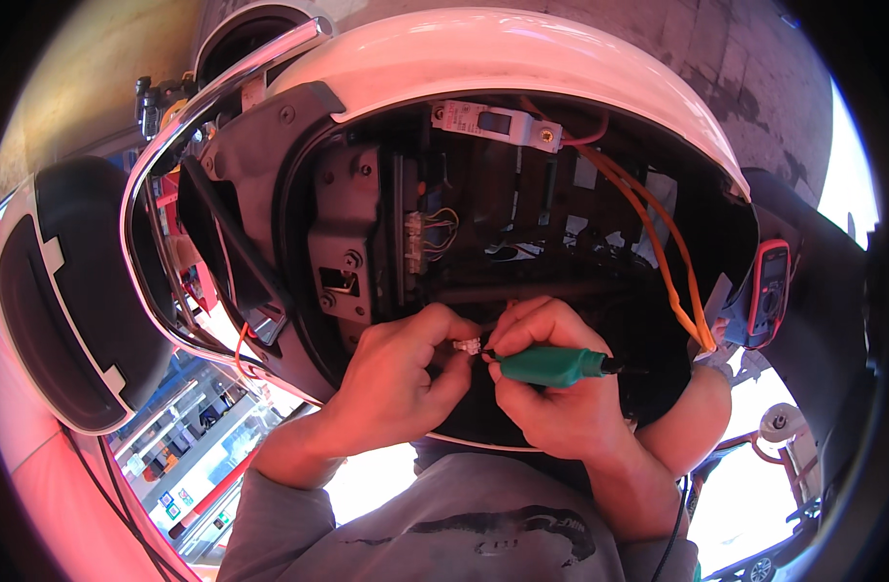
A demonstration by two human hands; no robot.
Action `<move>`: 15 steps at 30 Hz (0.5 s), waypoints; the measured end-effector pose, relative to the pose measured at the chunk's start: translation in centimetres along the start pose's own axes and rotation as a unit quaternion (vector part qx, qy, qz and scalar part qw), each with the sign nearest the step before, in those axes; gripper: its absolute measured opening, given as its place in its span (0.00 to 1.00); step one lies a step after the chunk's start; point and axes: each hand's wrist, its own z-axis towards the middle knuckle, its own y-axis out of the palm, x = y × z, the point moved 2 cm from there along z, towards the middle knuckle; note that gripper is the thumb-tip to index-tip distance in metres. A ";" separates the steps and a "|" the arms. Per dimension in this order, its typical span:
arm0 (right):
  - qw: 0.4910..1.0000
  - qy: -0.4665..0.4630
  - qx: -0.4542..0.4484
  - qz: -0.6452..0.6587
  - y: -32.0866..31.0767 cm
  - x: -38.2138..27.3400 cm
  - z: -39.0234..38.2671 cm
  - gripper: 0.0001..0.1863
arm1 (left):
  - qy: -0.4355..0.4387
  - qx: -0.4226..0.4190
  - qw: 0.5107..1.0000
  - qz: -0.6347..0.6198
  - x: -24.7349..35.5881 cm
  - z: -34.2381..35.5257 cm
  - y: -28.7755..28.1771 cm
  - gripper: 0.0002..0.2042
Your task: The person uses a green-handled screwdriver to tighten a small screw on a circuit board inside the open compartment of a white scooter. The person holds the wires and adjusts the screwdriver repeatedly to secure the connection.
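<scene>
Left hand (396,373) grip pinched on a small white plastic connector (468,345), its wire end hidden between fingertips, right hand (551,388) grip closed around a green-handled probe (551,367) touching that connector, red handheld multimeter (768,291) far right, half cut off by dark bodywork

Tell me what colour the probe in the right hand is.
Green, the probe in the right hand; head view.
</scene>
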 end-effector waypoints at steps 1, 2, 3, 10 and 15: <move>1.000 -0.004 0.003 0.000 0.0 0.0 0.0 0.14 | 0.008 0.008 1.000 -0.008 -0.1 0.1 0.1 0.08; 1.000 0.002 0.000 -0.002 0.0 -0.1 0.0 0.14 | 0.011 0.010 1.000 -0.009 -0.2 0.0 0.1 0.09; 1.000 0.007 -0.001 -0.002 0.0 -0.1 0.0 0.14 | 0.011 0.010 1.000 -0.010 -0.3 0.0 0.1 0.09; 1.000 0.027 0.008 -0.015 0.1 -0.5 0.0 0.15 | 0.004 0.011 1.000 -0.004 -0.5 -0.1 0.2 0.08; 0.998 -0.020 0.021 -0.046 0.2 -0.3 0.2 0.13 | 0.017 0.011 1.000 0.001 -0.5 0.0 0.2 0.08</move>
